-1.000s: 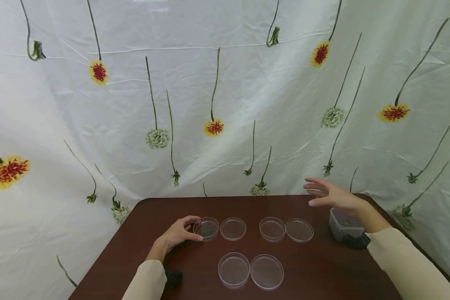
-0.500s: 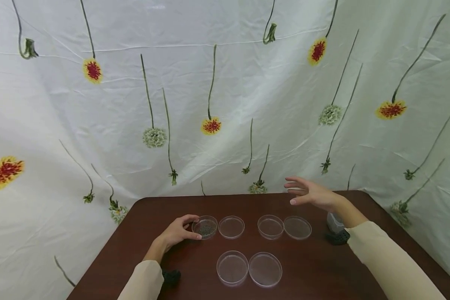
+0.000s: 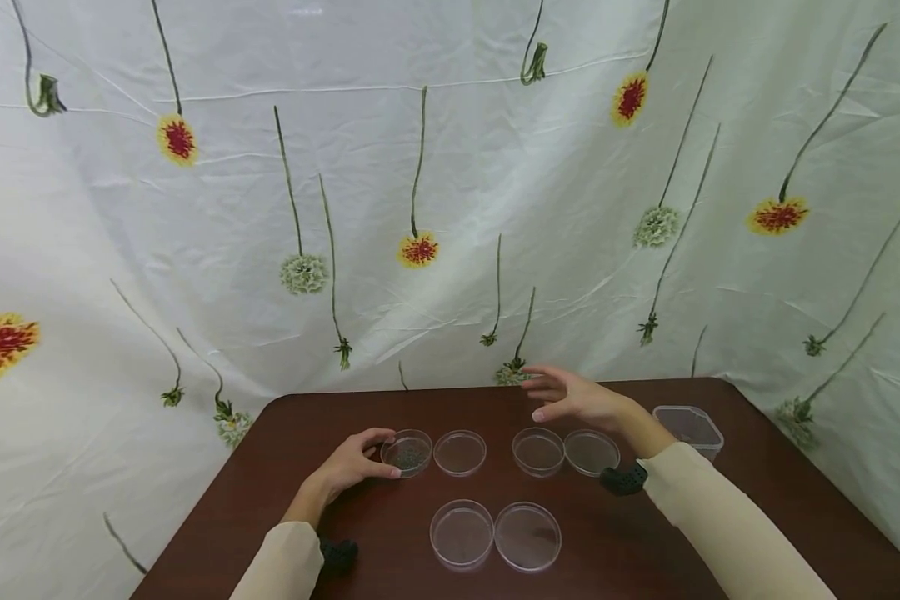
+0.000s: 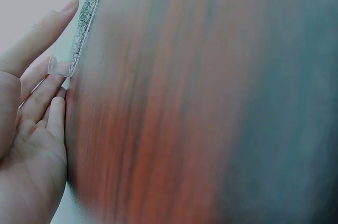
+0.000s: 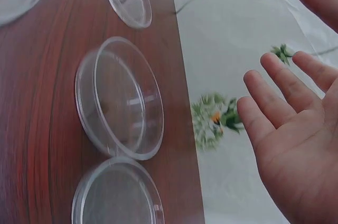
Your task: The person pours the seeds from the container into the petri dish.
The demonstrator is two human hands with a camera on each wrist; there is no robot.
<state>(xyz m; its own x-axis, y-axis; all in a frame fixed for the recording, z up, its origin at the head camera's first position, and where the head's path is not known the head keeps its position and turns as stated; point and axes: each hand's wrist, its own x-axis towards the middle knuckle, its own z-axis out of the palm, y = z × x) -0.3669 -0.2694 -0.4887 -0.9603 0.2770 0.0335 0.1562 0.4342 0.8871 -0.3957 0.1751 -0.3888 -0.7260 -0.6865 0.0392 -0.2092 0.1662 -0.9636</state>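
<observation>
Dish (image 3: 416,436) of small dark bits (image 3: 408,457) toward the left of the table (image 3: 390,533), held between thumb and fingers of the left hand (image 3: 352,462). Up in the air near the back right pair of clear dishes (image 3: 537,452): right hand (image 3: 577,402), fingers loose and apart. Only in the left wrist view: dish from the side, bits in a layer along the bottom. Only in the right wrist view: palm of the right hand, big and close. Only in the head view: clear box (image 3: 688,425) near the table's right edge, and both front dishes (image 3: 461,535) whole, side by side. Different from one second ago: right hand farther left, away from the box. Same as then: left hand on the dish.
</observation>
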